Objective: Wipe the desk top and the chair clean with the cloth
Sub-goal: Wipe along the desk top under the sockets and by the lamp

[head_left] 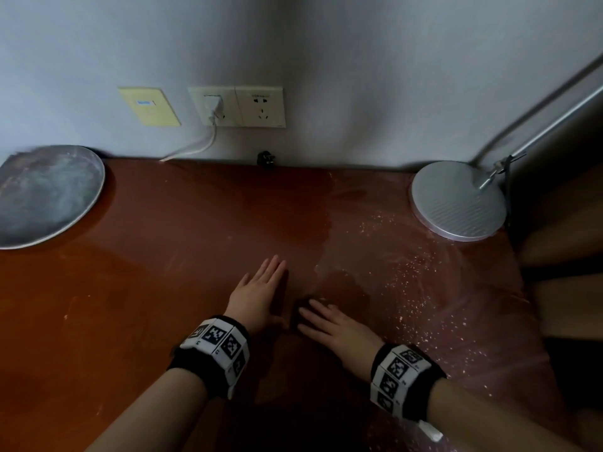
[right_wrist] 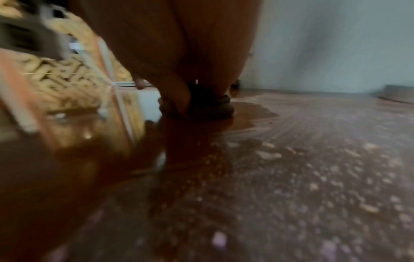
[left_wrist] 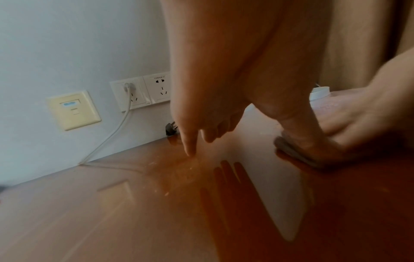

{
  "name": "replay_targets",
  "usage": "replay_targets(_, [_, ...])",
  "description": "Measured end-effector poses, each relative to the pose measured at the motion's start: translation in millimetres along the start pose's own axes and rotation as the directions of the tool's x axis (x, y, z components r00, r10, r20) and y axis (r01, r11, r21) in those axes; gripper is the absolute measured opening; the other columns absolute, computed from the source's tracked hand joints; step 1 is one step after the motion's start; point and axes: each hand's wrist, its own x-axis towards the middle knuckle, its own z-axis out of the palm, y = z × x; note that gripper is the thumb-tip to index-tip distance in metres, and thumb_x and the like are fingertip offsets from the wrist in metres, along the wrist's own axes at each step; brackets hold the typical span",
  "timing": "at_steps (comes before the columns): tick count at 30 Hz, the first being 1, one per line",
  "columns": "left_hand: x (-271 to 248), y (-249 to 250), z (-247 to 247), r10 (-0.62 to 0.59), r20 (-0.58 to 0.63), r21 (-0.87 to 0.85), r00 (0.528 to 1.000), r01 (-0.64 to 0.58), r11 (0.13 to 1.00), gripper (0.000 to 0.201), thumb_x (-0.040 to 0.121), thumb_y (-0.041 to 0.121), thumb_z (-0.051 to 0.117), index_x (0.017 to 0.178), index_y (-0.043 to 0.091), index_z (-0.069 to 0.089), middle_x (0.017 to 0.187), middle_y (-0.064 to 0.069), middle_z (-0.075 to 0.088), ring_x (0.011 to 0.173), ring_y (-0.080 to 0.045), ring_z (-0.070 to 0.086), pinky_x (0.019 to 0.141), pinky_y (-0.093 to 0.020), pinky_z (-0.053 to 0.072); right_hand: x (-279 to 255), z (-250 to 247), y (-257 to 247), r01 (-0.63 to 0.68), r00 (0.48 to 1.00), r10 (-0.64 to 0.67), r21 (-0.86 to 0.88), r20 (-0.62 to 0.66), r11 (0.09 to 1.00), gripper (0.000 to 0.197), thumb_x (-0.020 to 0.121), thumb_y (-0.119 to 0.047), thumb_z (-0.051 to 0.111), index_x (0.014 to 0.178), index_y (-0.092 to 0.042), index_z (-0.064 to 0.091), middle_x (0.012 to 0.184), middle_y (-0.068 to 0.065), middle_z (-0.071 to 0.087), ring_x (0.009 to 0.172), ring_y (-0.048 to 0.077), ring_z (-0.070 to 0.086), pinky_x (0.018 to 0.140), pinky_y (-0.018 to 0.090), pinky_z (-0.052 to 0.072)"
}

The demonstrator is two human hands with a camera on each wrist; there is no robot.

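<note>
Keep your right hand (head_left: 329, 324) flat and heavy on the small dark crumpled cloth (head_left: 301, 313), and drag it in long overlapping strokes toward three o'clock, where the glossy reddish-brown wooden desk top (head_left: 163, 288) is dull with a pale film and scattered whitish crumbs (head_left: 404, 288). The half from nine o'clock to the centre looks shiny and done, as far as I can judge, so your work lies on the right. Gather the crumbs into the cloth instead of flicking them off the edge (the right wrist view shows them lying thick close to the hand). Mind the round silver lamp base (head_left: 458, 200) at two o'clock: wipe round its foot, and lift it if the film runs under.

The right hand's fingers lie straight over the cloth, pressing it to the wood, not curled round it; the cloth pokes out just beyond and under the fingertips, at about eleven o'clock from the knuckles. Your left hand (head_left: 261, 288) is spread flat, palm down on the bare wood just beside the cloth at nine o'clock, holding nothing, and it seems to be steadying you. The round grey metal tray (head_left: 45, 194) sits far off at ten o'clock. No chair shows in any view, so that part is not yet begun.
</note>
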Motion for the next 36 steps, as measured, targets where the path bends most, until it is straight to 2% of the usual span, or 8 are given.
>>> replay_targets(3, [12.3,-4.3,-8.4,0.007,0.017,0.017,1.000,-0.007,1.000,0.117,0.075,0.051,0.071,0.150,0.021,-0.014,0.156,0.002,-0.021,0.145,-0.012,-0.014,0.118,-0.036,0.003,2.0,-13.4,27.1,-0.032,0.997,0.030,0.028,0.071,0.999,0.077,0.078,0.012,0.046,0.146,-0.017,0.025,0.156,0.006,0.007,0.136,0.024,-0.016,0.117,0.043,0.001])
replay_targets(9, [37.1,-10.4,-25.0,0.001,0.019,-0.009,1.000,0.000,1.000,0.122,0.070,0.053,0.074,0.150,0.021,-0.013,0.157,0.003,-0.020,0.145,-0.012,-0.013,0.118,-0.037,0.004,22.4,-39.3,59.1,-0.479,0.874,0.485,0.115,-0.038,0.871,0.087,0.081,0.008,0.049,0.150,-0.024,0.005,0.157,0.000,-0.011,0.143,0.021,-0.017,0.119,0.041,0.002])
replay_targets(13, [55.4,-9.3,-32.0,0.033,0.056,0.010,0.998,-0.034,0.999,0.121,0.072,0.049,0.074,0.150,0.020,-0.014,0.156,0.003,-0.022,0.144,-0.012,-0.016,0.118,-0.037,0.003,22.2,-4.1,28.1,-0.056,0.998,0.057,0.036,-0.028,0.998,0.074,0.055,-0.005,0.067,0.127,-0.011,0.055,0.138,0.015,0.048,0.130,0.033,0.032,0.097,0.051,0.037])
replay_targets(16, [67.6,-6.9,-34.6,0.046,0.091,0.025,0.995,-0.049,0.999,0.122,0.072,0.046,0.075,0.150,0.020,-0.015,0.155,0.002,-0.025,0.144,-0.013,-0.018,0.118,-0.037,0.002,19.7,-3.0,40.4,0.071,0.997,-0.071,0.000,-0.039,0.997,0.073,0.054,0.000,0.064,0.126,-0.015,0.056,0.136,0.010,0.052,0.129,0.027,0.032,0.098,0.045,0.031])
replay_targets(24, [81.0,-3.0,-31.3,0.016,0.039,-0.053,0.999,-0.014,0.999,0.123,0.072,0.045,0.076,0.150,0.022,-0.015,0.155,0.004,-0.024,0.144,-0.012,-0.018,0.118,-0.037,0.000,51.5,-52.0,94.2,-0.507,0.821,0.551,0.252,-0.149,0.824,0.083,0.080,0.011,0.045,0.149,-0.023,0.013,0.157,0.000,-0.005,0.142,0.018,-0.017,0.116,0.033,-0.007])
replay_targets(28, [94.5,-3.9,-38.4,0.026,0.009,-0.068,1.000,-0.026,0.997,0.121,0.072,0.044,0.076,0.150,0.022,-0.014,0.156,0.004,-0.024,0.143,-0.011,-0.018,0.118,-0.036,-0.001,48.4,-23.7,66.9,-0.168,0.970,0.189,0.141,-0.154,0.976,0.091,0.056,0.010,0.067,0.140,-0.012,0.040,0.151,0.012,0.027,0.138,0.031,0.008,0.112,0.050,0.015])
replay_targets(31, [105.6,-1.7,-41.5,0.043,0.022,-0.061,0.999,-0.041,0.997,0.122,0.071,0.045,0.076,0.150,0.022,-0.014,0.155,0.004,-0.025,0.143,-0.012,-0.019,0.117,-0.037,-0.003,42.2,-30.5,93.2,-0.017,0.993,0.037,0.178,-0.110,0.984,0.080,0.063,0.015,0.052,0.138,-0.010,0.042,0.151,0.011,0.025,0.137,0.030,0.001,0.109,0.044,-0.001])
replay_targets(36, [115.5,2.6,-43.7,0.049,0.015,-0.091,0.999,-0.048,0.995,0.123,0.070,0.048,0.076,0.150,0.023,-0.013,0.156,0.006,-0.023,0.143,-0.012,-0.019,0.117,-0.039,-0.003,63.3,-62.7,151.6,-0.423,0.857,0.487,0.307,-0.171,0.852,0.078,0.075,0.015,0.037,0.145,-0.019,0.026,0.156,0.002,0.008,0.140,0.013,-0.010,0.119,0.037,-0.002])
